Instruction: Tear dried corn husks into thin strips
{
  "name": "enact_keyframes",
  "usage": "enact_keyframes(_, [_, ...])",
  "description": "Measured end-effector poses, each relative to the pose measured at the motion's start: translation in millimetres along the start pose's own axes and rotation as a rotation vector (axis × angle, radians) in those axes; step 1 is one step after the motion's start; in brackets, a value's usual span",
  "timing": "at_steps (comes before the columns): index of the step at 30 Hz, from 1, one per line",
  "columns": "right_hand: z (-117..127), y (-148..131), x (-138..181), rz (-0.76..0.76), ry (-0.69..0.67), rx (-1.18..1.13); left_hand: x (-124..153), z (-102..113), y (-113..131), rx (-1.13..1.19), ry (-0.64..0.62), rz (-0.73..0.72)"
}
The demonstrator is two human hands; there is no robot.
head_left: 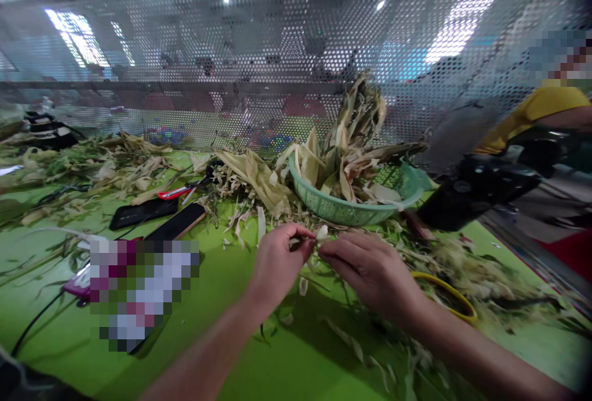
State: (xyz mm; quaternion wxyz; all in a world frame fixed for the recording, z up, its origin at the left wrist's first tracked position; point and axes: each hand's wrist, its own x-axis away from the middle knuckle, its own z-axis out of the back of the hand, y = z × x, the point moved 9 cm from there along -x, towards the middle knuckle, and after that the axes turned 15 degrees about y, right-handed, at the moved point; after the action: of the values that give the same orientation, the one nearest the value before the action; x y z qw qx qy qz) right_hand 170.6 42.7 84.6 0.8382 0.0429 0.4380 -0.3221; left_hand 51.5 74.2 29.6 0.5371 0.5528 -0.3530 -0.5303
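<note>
Above the green table [277,351], my left hand [280,262] and my right hand [370,265] come together, fingertips almost touching. Both are closed in a pinch on a small pale piece of corn husk [322,232], whose tip sticks up between them. How much of it lies inside the fingers is hidden. Just beyond my hands stands a green plastic basket [333,206] with dry corn husks [345,160] piled in it and over its rim. Husk scraps [346,339] lie under and beside my right wrist.
At left lie dark phones [143,213], a red utility knife [174,193], a cable and a partly blurred item. A yellow ring [446,296] sits by my right forearm among pale fibres [481,271]. A perforated metal screen [259,49] rises behind. Someone's yellow sleeve [531,114] shows at right.
</note>
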Motion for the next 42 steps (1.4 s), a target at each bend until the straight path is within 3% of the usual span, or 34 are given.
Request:
enact_keyframes(3, [2,4,-3,0.038,-0.025,-0.007,4,-3,12,-0.133,-0.045,-0.158])
enact_keyframes(5, [0,15,-5,-0.051,-0.074,-0.076,5,-7,13,-0.165,-0.110,-0.192])
enact_keyframes(7, [-3,32,-6,-0.226,-0.113,-0.180,5,-12,7,-0.104,-0.206,-0.127])
enact_keyframes(12, [-13,61,1,-0.643,-0.119,-0.457,9,-20,-6,0.292,-0.399,0.224])
enact_keyframes(15, [-21,64,9,-0.779,-0.107,-0.622,9,-19,-9,0.439,-0.376,0.347])
enact_keyframes(20, [-35,62,21,-0.898,-0.103,-0.748,4,-15,-19,0.571,-0.190,0.482])
enact_keyframes(23, [-30,59,18,-0.797,-0.060,-0.589,1,-12,-24,0.563,-0.092,0.473])
enact_keyframes(29, [-7,18,3,-0.195,0.005,-0.065,-8,-2,-22,0.345,-0.006,0.249])
enact_keyframes(32, [-6,-2,3,-0.009,-0.013,0.043,-8,0,-18,0.189,-0.007,0.166])
enact_keyframes(35, [-8,-13,3,0.109,-0.049,0.093,-3,0,-11,0.035,-0.009,0.084])
enact_keyframes(38, [-9,-19,5,0.203,-0.076,0.111,3,-1,5,-0.111,-0.010,-0.087])
enact_keyframes(40, [-8,-15,6,0.201,-0.080,0.071,7,-3,14,-0.166,-0.027,-0.192])
enact_keyframes(42, [-5,-4,3,0.116,-0.077,-0.007,8,-7,13,-0.163,-0.072,-0.199])
